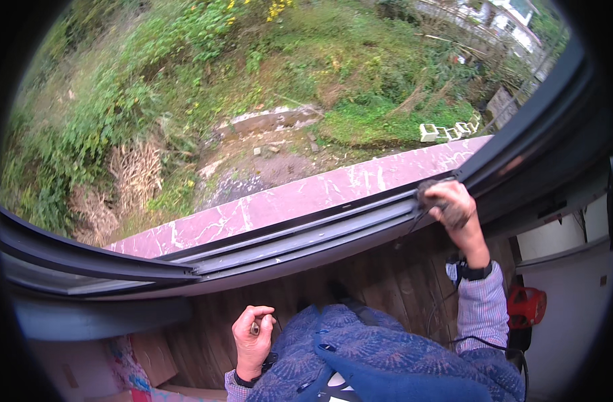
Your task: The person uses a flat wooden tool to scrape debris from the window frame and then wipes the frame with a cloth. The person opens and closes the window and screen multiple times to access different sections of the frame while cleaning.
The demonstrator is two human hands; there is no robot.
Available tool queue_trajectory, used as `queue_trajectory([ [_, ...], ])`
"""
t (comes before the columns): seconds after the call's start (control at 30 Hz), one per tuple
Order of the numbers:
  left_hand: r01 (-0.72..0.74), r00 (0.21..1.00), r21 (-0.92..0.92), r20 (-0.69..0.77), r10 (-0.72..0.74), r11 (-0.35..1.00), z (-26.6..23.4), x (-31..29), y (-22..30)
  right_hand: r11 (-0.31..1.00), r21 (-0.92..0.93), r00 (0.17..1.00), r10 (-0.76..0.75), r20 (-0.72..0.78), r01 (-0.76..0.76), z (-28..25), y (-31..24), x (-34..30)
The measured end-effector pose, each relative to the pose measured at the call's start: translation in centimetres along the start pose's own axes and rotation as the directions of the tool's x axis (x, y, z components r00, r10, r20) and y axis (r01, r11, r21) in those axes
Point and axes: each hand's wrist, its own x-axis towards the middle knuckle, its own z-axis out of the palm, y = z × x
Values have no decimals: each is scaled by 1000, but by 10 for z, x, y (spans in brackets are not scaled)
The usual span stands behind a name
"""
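My right hand (466, 221) grips a dark grey, dirty-looking rag (427, 195). It presses the rag onto the right end of the metal sliding-window track (313, 236), close to the frame's corner. Low in front of my body, my left hand (251, 342) is curled closed, apart from the window. A small brownish end of something (255, 328) shows between its fingers; most of it is hidden, and I cannot tell its kind. Pale specks lie along the grooves of the track.
Beyond the track runs a pink marble-patterned outer ledge (286, 197), with an overgrown slope below. Dark window frames (99, 268) bound the opening. Inside are a wooden floor (380, 281), a red object (526, 306) at right and a cardboard piece (152, 358) at lower left.
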Motion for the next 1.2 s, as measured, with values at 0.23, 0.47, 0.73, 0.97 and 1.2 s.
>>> queue_trajectory([
  [0.23, 94, 977, -28, -188, -97, 995, -12, -28, -5, 930, 155, 902, -363, 232, 334, 120, -81, -2],
  [0.47, 116, 965, 1, -238, -112, 993, -24, -43, -2, 368, 921, 907, -418, 40, 129, 186, -172, 34],
  [0.73, 149, 937, -82, -306, -167, 985, -38, -47, -18, 945, 314, 995, 96, 10, -95, 56, -62, 7],
  [0.97, 142, 971, -26, -191, -145, 989, -43, -39, -17, 727, 655, 958, 15, 287, -208, 183, -135, 16],
  [1.2, 120, 976, 1, -182, -118, 993, -56, -37, -20, 570, 785, 962, 38, 270, -243, 150, -150, 55],
])
